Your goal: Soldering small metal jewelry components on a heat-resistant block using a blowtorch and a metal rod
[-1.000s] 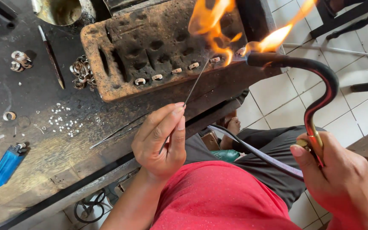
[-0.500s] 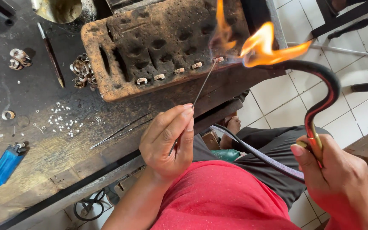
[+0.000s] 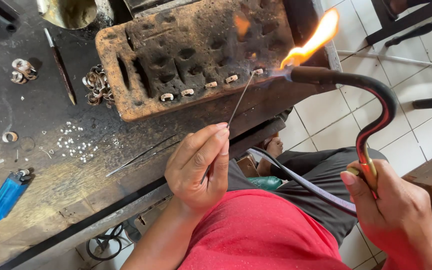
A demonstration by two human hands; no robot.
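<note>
Head view: left hand (image 3: 198,167) is pinching a thin wire rod (image 3: 240,98), its long axis running up-right to the small ring pieces (image 3: 232,79) on the charred block (image 3: 186,55). Right hand (image 3: 393,210) is closing around the curved torch (image 3: 371,120), flame meeting the rod's tip above the tabletop (image 3: 51,165).

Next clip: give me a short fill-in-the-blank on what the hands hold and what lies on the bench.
1. The right hand grips a curved torch whose tip gives off a ____.
2. The left hand pinches a thin ____ that reaches the charred block.
3. Along the block's near edge sits a row of small metal ____.
4. The lighter on the workbench is ____ in colour.

Missing words: flame; wire; rings; blue
</note>
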